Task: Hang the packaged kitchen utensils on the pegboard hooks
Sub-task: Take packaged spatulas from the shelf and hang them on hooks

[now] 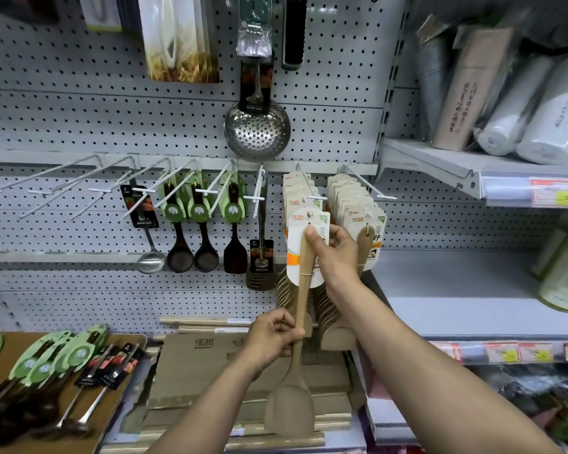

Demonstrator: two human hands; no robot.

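L hand (273,335) gripping wooden spatula (297,322) mid-handle; R hand (336,249) pinching its card top at hook (309,188) on pegboard (79,119).

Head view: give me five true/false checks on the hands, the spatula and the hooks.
1. The left hand grips the wooden spatula by its handle. True.
2. The right hand hangs idle at the side. False: it holds the spatula's card up at a hook that is already loaded with cards.
3. The spatula's blade points down. True.
4. The steel skimmer lies on the tray. False: it hangs on the pegboard, above the hook row.
5. Every hook in the row is full. False: the leftmost hooks are bare.
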